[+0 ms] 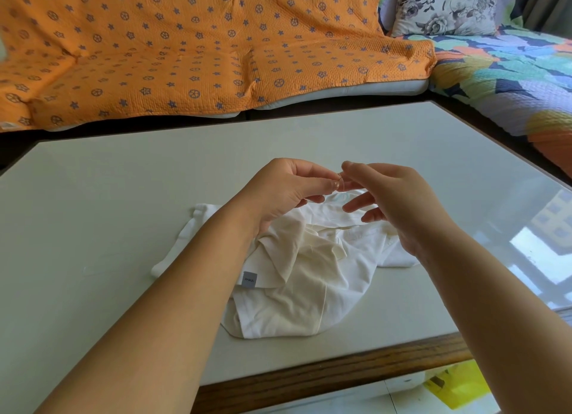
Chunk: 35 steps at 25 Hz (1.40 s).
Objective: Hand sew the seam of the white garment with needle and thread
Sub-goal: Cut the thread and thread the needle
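A crumpled white garment point(297, 277) with a small grey label point(249, 279) lies on the pale table point(123, 197). Both hands are raised above it, fingertips meeting. My left hand point(284, 190) pinches something tiny between thumb and forefinger, likely the needle point(339, 175), which barely shows. My right hand point(399, 203) pinches at the same spot with thumb and forefinger, its other fingers spread loosely. A faint thread point(340, 186) seems to loop between the fingertips; where it runs is too thin to tell.
An orange patterned sofa cover point(185, 51) lies behind the table. A multicoloured quilt point(510, 82) and a floral pillow point(445, 9) sit at the right. The table's wooden front edge point(340, 376) is near me, with a yellow object point(458, 385) on the floor below.
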Each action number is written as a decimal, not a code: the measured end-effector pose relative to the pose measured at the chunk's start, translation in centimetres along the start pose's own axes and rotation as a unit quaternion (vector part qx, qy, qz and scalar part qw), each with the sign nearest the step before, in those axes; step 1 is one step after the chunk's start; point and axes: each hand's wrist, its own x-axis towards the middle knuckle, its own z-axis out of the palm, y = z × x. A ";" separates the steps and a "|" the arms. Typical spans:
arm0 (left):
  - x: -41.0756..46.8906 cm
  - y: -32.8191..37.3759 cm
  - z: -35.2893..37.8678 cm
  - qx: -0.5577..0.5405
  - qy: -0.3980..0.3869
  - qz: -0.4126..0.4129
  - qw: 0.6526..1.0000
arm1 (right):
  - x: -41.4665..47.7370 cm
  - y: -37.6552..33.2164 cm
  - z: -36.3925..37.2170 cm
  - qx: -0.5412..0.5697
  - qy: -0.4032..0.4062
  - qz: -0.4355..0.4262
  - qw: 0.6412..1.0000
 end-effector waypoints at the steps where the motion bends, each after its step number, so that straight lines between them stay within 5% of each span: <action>1: 0.0 0.0 0.0 0.001 0.000 0.000 1.000 | 0.0 0.0 0.0 -0.002 0.004 -0.002 1.000; 35: 0.2 -0.2 -0.4 0.006 0.019 0.010 1.000 | 0.4 0.5 -0.1 -0.043 -0.002 -0.035 0.998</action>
